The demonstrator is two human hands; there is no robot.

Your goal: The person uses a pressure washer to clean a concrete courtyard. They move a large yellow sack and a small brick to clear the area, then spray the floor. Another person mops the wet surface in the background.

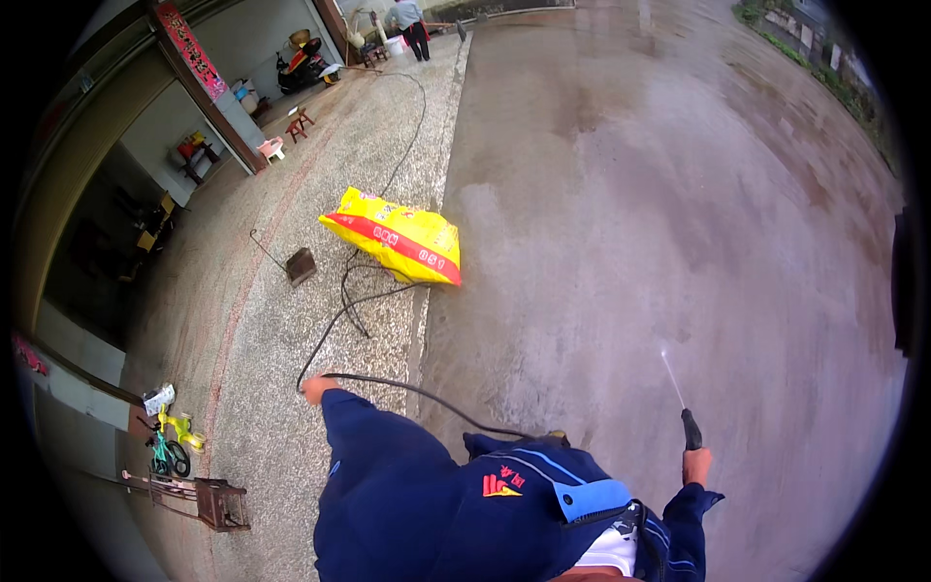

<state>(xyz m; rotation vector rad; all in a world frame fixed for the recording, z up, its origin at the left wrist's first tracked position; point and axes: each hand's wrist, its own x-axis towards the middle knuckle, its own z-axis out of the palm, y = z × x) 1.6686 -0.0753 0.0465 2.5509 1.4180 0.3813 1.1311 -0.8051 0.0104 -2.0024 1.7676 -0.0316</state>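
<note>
From my feed, the widest thing is the brownish-grey concrete yard [601, 242], damp-looking, spreading ahead of and beneath the right hand [696, 468]. Beside it, a pebbled strip [262, 339] lies beneath and ahead of the left hand [314, 389]. Between the two hands I see the front of the navy jacket [398, 485], with blue trim and a red and yellow emblem.

The black hose [422, 391] comes next: from the left hand one stretch runs right until the jacket hides it, while another loops over the pebbles ahead toward the yellow bag [393, 236]. That bag, banded in red, lies ahead of the left hand and slightly to its right, across the edge where pebbles meet concrete.

To the left of the left hand and nearer my wearer stands a small wooden frame [223, 504]; just beyond it is a child's turquoise bike [169, 452]. Straight ahead of the left hand, short of the bag, sits a brown dustpan [301, 267] with a long thin handle.

The black spray gun [690, 430] points forward from the right hand, which is closed around its grip; I cannot tell whether the thin pale line at its front is metal or water. Smallest, my left hand is curled narrow on the hose, its fingers partly hidden.
</note>
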